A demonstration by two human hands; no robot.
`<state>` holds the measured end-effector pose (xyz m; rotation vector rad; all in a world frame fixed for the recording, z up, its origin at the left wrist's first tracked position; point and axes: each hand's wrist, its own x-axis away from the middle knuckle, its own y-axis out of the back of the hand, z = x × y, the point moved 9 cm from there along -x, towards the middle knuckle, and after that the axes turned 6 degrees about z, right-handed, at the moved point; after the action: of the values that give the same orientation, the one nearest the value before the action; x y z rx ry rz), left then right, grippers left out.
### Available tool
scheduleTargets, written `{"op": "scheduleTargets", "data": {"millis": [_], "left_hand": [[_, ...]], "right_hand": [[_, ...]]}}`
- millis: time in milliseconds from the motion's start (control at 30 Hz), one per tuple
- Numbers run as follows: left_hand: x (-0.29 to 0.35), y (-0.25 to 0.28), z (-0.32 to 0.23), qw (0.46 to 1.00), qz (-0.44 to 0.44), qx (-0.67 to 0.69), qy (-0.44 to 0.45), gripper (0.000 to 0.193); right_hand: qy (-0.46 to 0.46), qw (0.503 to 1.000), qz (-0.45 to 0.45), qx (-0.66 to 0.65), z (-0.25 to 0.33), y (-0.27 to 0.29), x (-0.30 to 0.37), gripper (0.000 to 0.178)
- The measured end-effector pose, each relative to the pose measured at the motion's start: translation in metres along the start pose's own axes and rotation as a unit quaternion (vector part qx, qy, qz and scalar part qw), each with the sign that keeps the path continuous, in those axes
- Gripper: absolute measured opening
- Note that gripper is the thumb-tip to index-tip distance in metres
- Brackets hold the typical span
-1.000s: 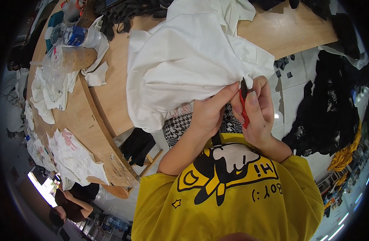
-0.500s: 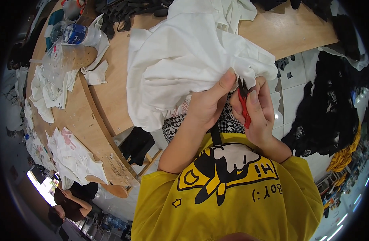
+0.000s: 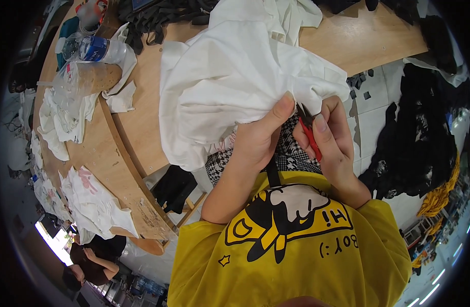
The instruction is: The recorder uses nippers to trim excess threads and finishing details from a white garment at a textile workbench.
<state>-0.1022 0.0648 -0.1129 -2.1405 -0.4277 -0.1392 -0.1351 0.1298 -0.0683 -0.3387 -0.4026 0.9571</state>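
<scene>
A white cloth garment (image 3: 219, 77) lies bunched over the table's near edge and hangs toward my lap. My left hand (image 3: 263, 135) pinches its near edge between thumb and fingers. Close beside it, my right hand (image 3: 329, 133) is closed round small red-handled thread snips (image 3: 309, 135). Their dark blades point away from me and sit against the cloth's edge, just right of my left thumb. Whether a thread lies between the blades is too small to tell.
On the wooden table (image 3: 138, 135) at left are a water bottle (image 3: 94, 49), a plastic cup of brown drink (image 3: 94, 77) and white scraps (image 3: 66, 117). Dark straps (image 3: 163, 15) lie at the back. Black cloth (image 3: 411, 143) heaps at right. A person (image 3: 94, 261) is at lower left.
The snips have moved slightly left, with their blades now tilted more to the left and showing a gap. The cloth and my left hand have shifted a little left in view.
</scene>
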Motion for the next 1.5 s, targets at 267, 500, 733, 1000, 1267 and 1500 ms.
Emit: {"op": "scheduleTargets", "data": {"millis": [267, 500, 733, 1000, 1267, 1500], "left_hand": [[0.004, 0.000, -0.003, 1.000, -0.018, 0.009, -0.016, 0.047], [0.005, -0.005, -0.003, 0.996, -0.050, 0.067, -0.041, 0.038], [0.009, -0.010, -0.003, 0.993, -0.064, 0.085, -0.044, 0.035], [0.008, -0.006, 0.005, 0.999, -0.033, 0.031, -0.014, 0.045], [0.009, -0.002, -0.010, 0.997, -0.048, -0.007, -0.055, 0.046], [0.012, -0.003, -0.011, 0.998, -0.041, -0.042, -0.029, 0.044]], "right_hand": [[0.018, 1.000, 0.014, -0.020, 0.003, -0.001, -0.002, 0.017], [0.025, 0.999, 0.000, -0.044, -0.004, 0.001, -0.001, 0.021], [0.030, 0.998, -0.009, -0.059, -0.006, 0.000, -0.001, 0.021], [0.020, 0.997, 0.022, -0.073, -0.003, -0.001, 0.000, 0.019], [-0.034, 0.999, 0.012, -0.039, 0.004, -0.001, 0.000, 0.017], [-0.039, 0.999, 0.009, -0.035, 0.006, 0.000, 0.000, 0.018]]}}
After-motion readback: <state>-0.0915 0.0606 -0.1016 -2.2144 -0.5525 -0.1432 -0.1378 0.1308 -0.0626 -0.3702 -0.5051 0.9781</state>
